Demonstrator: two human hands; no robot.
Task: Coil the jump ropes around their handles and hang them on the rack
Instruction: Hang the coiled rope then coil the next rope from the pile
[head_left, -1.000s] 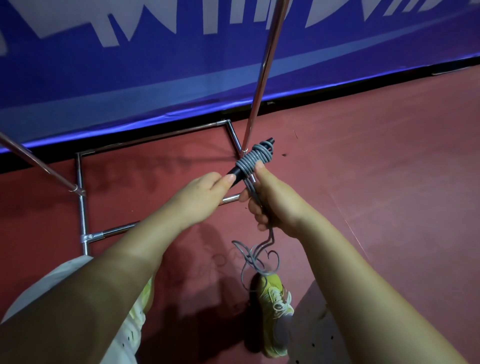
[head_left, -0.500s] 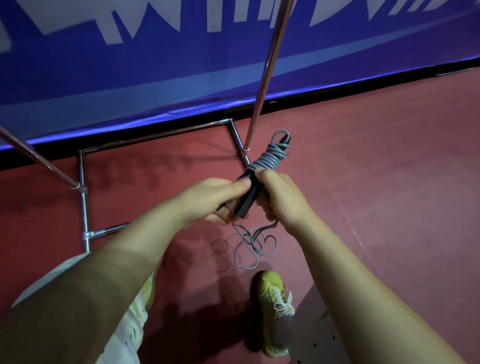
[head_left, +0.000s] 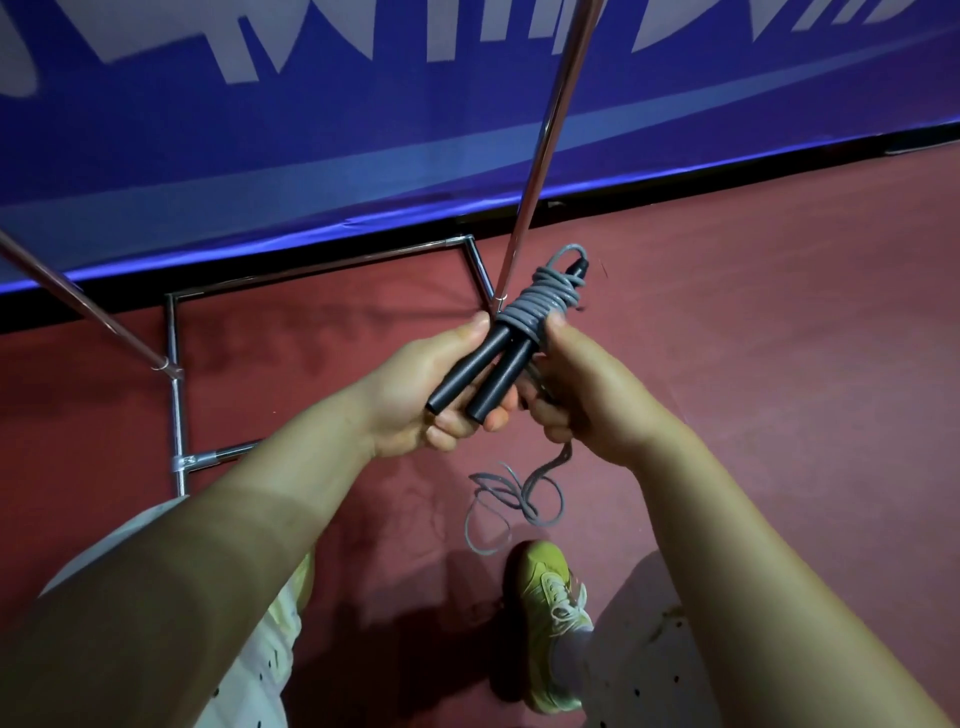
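Note:
Two black jump rope handles (head_left: 480, 371) lie side by side, their near ends pointing at me. My left hand (head_left: 426, 395) grips them from below, thumb at the wrapped part. Grey rope (head_left: 540, 301) is coiled in several turns around the far half of the handles. My right hand (head_left: 582, 395) holds the rope just beside the coil, thumb against the wraps. A loose rope tail (head_left: 511, 499) hangs from that hand and loops on the red floor. The chrome rack (head_left: 540, 140) stands just behind, one upright pole rising past the coil.
The rack's base frame (head_left: 176, 374) lies on the red floor at left, with a second slanted pole (head_left: 83, 306). A blue banner wall (head_left: 311, 130) runs behind. My yellow-green shoe (head_left: 550, 618) stands under the loose rope.
The handles have swung so their near ends now face me and both show side by side. My right hand has come round to the right of the coil. The loose tail is shorter.

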